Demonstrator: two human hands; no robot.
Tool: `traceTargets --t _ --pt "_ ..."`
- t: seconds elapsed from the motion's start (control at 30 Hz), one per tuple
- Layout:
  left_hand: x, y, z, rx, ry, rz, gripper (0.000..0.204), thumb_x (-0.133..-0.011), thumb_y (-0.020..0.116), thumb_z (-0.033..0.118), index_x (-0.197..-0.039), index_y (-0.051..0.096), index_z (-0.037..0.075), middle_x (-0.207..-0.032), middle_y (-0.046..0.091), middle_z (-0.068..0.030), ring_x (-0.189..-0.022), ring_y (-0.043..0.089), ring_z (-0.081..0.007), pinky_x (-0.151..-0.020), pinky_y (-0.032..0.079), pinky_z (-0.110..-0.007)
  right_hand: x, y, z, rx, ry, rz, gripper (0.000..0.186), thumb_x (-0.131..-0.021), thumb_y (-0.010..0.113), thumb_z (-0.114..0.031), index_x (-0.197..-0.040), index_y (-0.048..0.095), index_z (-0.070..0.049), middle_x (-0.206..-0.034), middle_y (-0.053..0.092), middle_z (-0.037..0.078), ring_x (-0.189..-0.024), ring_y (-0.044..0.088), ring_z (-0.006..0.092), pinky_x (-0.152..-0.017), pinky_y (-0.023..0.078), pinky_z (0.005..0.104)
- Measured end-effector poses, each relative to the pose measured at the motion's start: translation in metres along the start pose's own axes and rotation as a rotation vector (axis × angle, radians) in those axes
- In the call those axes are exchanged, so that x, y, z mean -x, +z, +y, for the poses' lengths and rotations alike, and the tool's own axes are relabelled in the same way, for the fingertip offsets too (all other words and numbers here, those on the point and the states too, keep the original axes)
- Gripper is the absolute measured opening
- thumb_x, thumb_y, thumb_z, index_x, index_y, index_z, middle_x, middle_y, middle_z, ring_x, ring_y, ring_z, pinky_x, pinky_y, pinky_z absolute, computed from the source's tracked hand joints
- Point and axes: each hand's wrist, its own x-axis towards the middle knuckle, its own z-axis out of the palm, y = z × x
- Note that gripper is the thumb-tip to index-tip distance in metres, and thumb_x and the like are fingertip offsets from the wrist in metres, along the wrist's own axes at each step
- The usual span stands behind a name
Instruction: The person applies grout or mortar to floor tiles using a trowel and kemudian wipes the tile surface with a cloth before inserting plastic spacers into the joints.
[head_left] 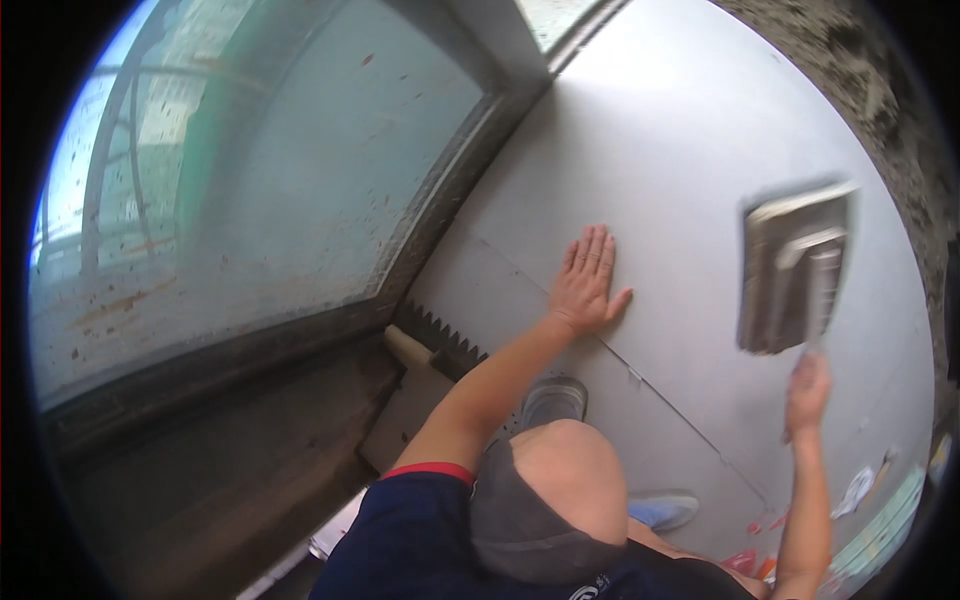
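Trowel (780, 285) — handle (823, 290) within right fingers (809, 383)

I am finding no wording or number that can be read. One pale, rounded emblem (590, 590) is showing on the front of the worker's navy shirt (400, 535); the lower edge of view is cutting it off, its details proving unreadable.

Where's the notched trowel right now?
The notched trowel is left of centre in the head view, between the dark frame and the left forearm.
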Motion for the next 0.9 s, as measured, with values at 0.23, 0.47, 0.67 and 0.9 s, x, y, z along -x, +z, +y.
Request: traceTargets --t 0.23,0.47,0.67,0.9 --pt "0.053 -0.018 0.033 -0.02 -0.004 -0.007 0.082 -0.093 0.045 0.05 -0.149 0.024 -0.006 -0.159 0.017 -0.0232 -0.149 0.011 -0.0362 -0.12 0.008 -0.047 -0.002 -0.018 -0.086 -0.271 0.546 -0.397 0.051 -0.103 0.039 -0.049 -0.079 0.047 -0.005 -0.058 0.041 0.0 -0.051 0.04 0.0084 -0.048 0.035 0.0258" --pt "0.032 -0.015 0.033 0.023 0.002 -0.021 0.081 -0.093 0.046 0.048 -0.148 0.024 -0.007 -0.159 0.017 -0.0241 -0.149 0.011 -0.037 -0.12 0.009 -0.047 -0.039 0.002 -0.136 -0.299 -0.138 0.068 0.049 -0.104 0.039 -0.045 -0.082 0.049 -0.003 -0.058 0.042 0.002 -0.051 0.04 0.0126 -0.048 0.036 0.0301" --pt "0.037 -0.018 0.028 0.035 0.004 -0.057 0.082 -0.093 0.046 0.048 -0.149 0.023 -0.007 -0.159 0.014 -0.0239 -0.149 0.009 -0.0362 -0.121 0.008 -0.047 -0.022 0.055 -0.007 -0.008 0.269 -0.108 0.053 -0.103 0.041 -0.045 -0.092 0.056 0.004 -0.068 0.051 0.018 -0.063 0.05 0.0285 -0.062 0.043 0.0417" --pt "0.028 0.018 0.031 0.089 0.103 0.012 0.09 -0.084 0.062 0.037 -0.149 0.02 -0.009 -0.157 0.014 -0.0288 -0.147 0.011 -0.0433 -0.12 0.01 -0.052 -0.051 0.015 -0.025 -0.703 0.68 -0.122 0.042 -0.102 0.042 -0.052 -0.083 0.049 -0.015 -0.056 0.038 -0.006 -0.04 0.036 0.0067 -0.035 0.027 0.0253"
